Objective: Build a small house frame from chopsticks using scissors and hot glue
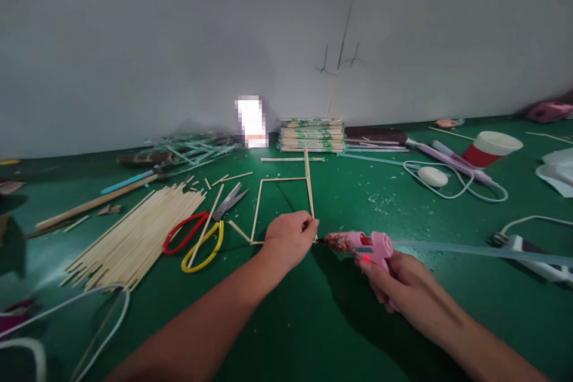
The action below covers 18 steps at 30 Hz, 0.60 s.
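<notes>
In the head view, a square frame of thin wooden sticks [256, 206] lies on the green table. My left hand [287, 237] is closed at its near right corner, fingertips pinching the upright stick there; the hand hides part of the near side. My right hand [400, 280] grips a pink hot glue gun [379, 246], whose small red light is lit. The gun's nozzle points left and meets the corner by my left fingertips; I cannot tell if it touches. A clear glue stick [439, 246] sticks out of its back. Scissors [203, 239] with red and yellow handles lie left of the frame.
Loose wooden sticks [134, 236] are spread at the left. Wrapped chopsticks [312, 135] are stacked against the grey wall, beside a bright blurred screen [251, 122]. A paper cup [492, 148], a white corded item [433, 176] and a power strip [537, 262] are at the right.
</notes>
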Each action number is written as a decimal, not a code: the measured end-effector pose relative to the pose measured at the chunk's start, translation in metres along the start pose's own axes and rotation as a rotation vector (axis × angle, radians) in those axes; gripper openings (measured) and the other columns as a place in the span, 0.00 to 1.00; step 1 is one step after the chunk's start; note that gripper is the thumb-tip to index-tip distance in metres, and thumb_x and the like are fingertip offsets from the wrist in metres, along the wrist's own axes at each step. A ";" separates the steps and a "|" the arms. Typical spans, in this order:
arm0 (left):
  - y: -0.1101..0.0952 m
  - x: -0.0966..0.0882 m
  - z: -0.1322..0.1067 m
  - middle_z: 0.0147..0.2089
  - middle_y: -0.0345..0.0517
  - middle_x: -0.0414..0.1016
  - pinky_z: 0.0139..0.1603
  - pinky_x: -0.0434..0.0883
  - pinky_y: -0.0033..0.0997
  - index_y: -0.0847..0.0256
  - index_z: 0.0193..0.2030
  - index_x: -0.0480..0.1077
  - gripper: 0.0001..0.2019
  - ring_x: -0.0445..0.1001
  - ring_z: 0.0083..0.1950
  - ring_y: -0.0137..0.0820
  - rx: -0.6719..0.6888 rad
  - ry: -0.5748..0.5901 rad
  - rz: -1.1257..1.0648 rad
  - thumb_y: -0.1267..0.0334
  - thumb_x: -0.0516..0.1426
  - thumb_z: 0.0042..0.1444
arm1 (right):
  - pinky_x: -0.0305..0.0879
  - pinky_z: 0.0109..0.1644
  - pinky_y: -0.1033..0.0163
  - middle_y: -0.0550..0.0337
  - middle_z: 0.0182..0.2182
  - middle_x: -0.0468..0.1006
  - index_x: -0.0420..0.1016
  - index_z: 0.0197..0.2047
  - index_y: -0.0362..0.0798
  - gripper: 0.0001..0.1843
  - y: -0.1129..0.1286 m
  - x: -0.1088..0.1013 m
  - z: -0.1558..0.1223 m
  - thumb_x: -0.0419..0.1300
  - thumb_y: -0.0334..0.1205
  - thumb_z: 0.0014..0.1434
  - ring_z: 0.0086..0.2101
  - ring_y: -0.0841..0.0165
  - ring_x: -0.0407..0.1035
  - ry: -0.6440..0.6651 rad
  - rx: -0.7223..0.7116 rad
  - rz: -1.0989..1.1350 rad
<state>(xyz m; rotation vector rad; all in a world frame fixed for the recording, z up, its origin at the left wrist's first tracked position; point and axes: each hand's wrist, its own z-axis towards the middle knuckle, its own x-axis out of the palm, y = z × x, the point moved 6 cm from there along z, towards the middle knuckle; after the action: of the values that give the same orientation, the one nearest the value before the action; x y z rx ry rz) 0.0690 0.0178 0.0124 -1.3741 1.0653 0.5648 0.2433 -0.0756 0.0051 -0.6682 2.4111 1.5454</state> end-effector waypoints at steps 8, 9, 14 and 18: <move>0.002 -0.001 0.002 0.26 0.41 0.72 0.27 0.57 0.29 0.58 0.29 0.69 0.14 0.68 0.29 0.31 0.014 -0.009 -0.078 0.53 0.49 0.57 | 0.60 0.23 0.68 0.62 0.15 0.69 0.65 0.18 0.48 0.28 0.002 -0.013 0.001 0.49 0.61 0.57 0.18 0.71 0.65 -0.047 0.047 -0.016; 0.002 -0.001 0.002 0.27 0.41 0.73 0.28 0.58 0.29 0.58 0.30 0.69 0.13 0.68 0.29 0.30 0.014 -0.011 -0.093 0.54 0.50 0.57 | 0.59 0.22 0.67 0.61 0.15 0.70 0.66 0.19 0.48 0.28 0.001 -0.015 0.002 0.48 0.61 0.57 0.18 0.71 0.65 -0.056 0.056 0.015; 0.004 0.001 0.001 0.27 0.39 0.73 0.29 0.61 0.29 0.58 0.32 0.67 0.09 0.68 0.29 0.29 0.008 -0.023 -0.158 0.57 0.52 0.55 | 0.59 0.25 0.64 0.59 0.17 0.72 0.70 0.20 0.47 0.31 -0.002 -0.031 0.004 0.46 0.63 0.58 0.19 0.70 0.64 -0.128 0.020 0.052; 0.005 0.000 0.000 0.27 0.39 0.73 0.29 0.62 0.28 0.59 0.31 0.68 0.08 0.68 0.27 0.28 0.000 -0.015 -0.239 0.58 0.53 0.54 | 0.60 0.27 0.63 0.60 0.16 0.71 0.73 0.24 0.47 0.33 -0.007 -0.050 0.007 0.41 0.63 0.60 0.20 0.68 0.64 -0.191 0.010 0.008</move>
<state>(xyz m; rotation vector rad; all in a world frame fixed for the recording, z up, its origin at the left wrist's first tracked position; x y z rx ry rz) 0.0643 0.0184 0.0097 -1.4704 0.8734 0.3990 0.2904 -0.0586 0.0162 -0.4857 2.2820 1.5237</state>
